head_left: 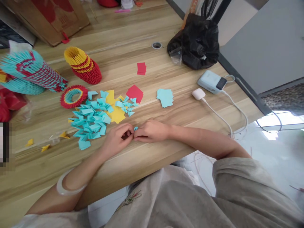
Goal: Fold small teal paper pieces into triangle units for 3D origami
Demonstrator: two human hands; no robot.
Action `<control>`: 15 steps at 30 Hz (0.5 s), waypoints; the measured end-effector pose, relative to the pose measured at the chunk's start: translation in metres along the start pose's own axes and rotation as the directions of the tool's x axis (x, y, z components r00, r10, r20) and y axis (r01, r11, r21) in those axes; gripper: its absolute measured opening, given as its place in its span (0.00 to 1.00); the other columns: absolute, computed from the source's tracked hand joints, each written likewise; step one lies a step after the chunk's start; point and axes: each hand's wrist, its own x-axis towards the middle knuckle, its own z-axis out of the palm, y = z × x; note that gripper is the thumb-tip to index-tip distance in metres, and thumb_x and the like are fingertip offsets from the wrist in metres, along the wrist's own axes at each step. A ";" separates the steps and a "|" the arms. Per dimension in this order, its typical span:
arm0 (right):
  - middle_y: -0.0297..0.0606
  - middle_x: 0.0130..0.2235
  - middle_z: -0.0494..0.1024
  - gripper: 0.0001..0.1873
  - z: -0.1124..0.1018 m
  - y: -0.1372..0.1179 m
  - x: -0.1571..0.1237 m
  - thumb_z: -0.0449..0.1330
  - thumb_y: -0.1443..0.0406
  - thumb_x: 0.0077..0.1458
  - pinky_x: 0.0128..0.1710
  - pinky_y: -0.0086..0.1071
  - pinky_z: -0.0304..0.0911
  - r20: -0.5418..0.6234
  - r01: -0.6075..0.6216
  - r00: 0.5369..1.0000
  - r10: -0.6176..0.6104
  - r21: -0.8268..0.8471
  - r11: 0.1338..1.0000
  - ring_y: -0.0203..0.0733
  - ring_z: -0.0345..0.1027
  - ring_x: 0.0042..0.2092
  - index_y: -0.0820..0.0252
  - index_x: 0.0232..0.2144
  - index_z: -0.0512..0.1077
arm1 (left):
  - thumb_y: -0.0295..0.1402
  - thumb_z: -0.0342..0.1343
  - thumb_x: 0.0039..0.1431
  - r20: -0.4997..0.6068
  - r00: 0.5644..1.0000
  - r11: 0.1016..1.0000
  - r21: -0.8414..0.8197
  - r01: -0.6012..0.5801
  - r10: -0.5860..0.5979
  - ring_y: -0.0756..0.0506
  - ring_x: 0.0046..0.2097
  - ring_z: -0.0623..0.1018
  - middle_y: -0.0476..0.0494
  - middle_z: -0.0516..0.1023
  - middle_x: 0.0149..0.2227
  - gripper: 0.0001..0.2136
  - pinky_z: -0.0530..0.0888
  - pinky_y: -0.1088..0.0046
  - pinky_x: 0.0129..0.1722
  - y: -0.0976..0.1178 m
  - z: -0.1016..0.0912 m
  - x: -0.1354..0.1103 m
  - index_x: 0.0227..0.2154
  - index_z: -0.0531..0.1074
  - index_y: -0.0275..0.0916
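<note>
My left hand (pixel 117 138) and my right hand (pixel 149 130) meet fingertip to fingertip near the front edge of the wooden table (pixel 147 53). Both pinch one small blue folded paper piece (pixel 136 128), of which only a corner shows. Just left of my hands lies a heap of blue folded paper pieces (pixel 91 123). A yellow paper sheet (pixel 116 112) lies beyond them with more blue pieces (pixel 127 106) on it. A white bangle sits on my left wrist.
Farther back are a red sheet (pixel 135 93), a stack of blue squares (pixel 165 97) and small red squares (pixel 141 68). At the left stand a red-yellow paper vase (pixel 83 66), a ring (pixel 73 96) and a blue-red model (pixel 30 72). A black bag (pixel 196 42), a white device (pixel 212 81) and a charger (pixel 198 93) with cables lie right.
</note>
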 end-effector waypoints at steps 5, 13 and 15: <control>0.36 0.34 0.78 0.18 0.000 -0.001 -0.001 0.45 0.59 0.67 0.29 0.29 0.41 0.011 -0.012 1.000 0.013 -0.023 1.000 0.33 0.66 0.31 0.60 0.39 0.73 | 0.27 0.51 0.57 -0.015 0.999 0.999 -0.003 -0.043 0.043 0.53 0.27 0.70 0.49 0.74 0.29 0.04 0.66 0.80 0.26 -0.002 0.001 0.001 0.28 0.68 0.38; 0.37 0.31 0.77 0.20 0.007 0.003 -0.007 0.44 0.59 0.68 0.31 0.29 0.45 -0.083 0.049 0.995 -0.050 -0.017 0.999 0.32 0.63 0.29 0.62 0.37 0.73 | 0.28 0.51 0.56 -0.018 1.000 0.998 -0.054 -0.020 0.019 0.52 0.28 0.71 0.48 0.75 0.30 0.03 0.66 0.78 0.29 -0.005 0.007 -0.004 0.29 0.69 0.38; 0.37 0.30 0.76 0.20 0.008 0.003 -0.006 0.45 0.59 0.68 0.31 0.28 0.46 -0.098 0.066 0.993 -0.066 -0.003 0.998 0.31 0.63 0.29 0.63 0.34 0.72 | 0.28 0.51 0.56 -0.020 1.000 0.998 -0.057 -0.009 0.008 0.52 0.28 0.70 0.48 0.74 0.30 0.03 0.66 0.78 0.29 -0.006 0.008 -0.005 0.29 0.69 0.38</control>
